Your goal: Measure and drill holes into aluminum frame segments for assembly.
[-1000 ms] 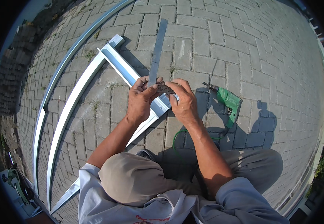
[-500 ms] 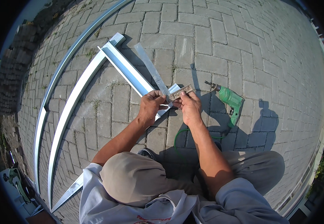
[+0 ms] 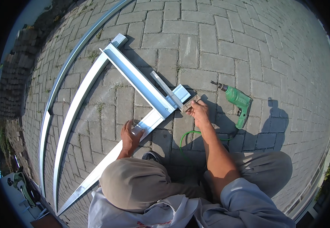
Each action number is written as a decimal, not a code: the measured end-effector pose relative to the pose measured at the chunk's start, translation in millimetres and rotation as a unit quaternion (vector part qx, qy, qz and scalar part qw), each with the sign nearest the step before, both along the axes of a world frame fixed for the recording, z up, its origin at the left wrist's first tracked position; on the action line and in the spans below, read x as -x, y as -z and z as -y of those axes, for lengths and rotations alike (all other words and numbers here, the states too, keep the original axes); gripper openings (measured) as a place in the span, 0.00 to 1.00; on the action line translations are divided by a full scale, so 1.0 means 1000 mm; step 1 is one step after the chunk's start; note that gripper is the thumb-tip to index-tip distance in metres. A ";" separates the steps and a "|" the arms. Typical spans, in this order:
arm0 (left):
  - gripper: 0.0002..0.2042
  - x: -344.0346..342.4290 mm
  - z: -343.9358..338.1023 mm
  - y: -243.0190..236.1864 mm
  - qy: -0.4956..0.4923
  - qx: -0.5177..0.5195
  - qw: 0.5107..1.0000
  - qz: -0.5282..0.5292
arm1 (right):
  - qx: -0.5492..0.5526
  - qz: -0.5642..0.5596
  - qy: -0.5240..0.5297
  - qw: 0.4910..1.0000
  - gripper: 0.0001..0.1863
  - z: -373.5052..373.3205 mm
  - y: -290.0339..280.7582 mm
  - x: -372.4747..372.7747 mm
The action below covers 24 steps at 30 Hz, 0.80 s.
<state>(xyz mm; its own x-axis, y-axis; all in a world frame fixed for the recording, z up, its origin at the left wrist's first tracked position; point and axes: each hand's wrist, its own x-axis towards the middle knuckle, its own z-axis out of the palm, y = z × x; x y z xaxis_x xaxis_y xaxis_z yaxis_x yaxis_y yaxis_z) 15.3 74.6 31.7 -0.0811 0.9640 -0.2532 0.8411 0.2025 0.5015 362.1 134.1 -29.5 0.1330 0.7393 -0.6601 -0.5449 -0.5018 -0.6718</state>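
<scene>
At ten o'clock from the right hand (image 3: 199,111), which is pinching the square's block (image 3: 189,103), the blade (image 3: 167,90) is pointing outward. At eight, the left hand (image 3: 130,138) is resting splayed on a beam (image 3: 151,121).

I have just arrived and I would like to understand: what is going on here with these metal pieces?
A person seated low on grey block paving holds a grey metal L-shaped square by its worn brownish stock in the right hand. Its blade points along a silvery metal channel, which crosses a long silvery metal bar. The left hand is at that bar. A green power drill lies untouched to the right.
</scene>
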 end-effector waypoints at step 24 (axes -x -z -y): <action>0.36 0.003 0.037 0.022 -0.027 -0.006 1.000 -0.006 | -0.047 -0.059 0.074 0.994 0.12 -0.002 -0.010 0.028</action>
<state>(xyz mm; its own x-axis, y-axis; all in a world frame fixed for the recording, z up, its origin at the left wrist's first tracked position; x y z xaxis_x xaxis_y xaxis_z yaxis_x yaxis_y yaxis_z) 11.8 38.1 9.7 -0.1364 0.9612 -0.2397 0.8355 0.2416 0.4935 333.9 135.7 -19.4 0.1713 0.7764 -0.6065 -0.6856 -0.3482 -0.6393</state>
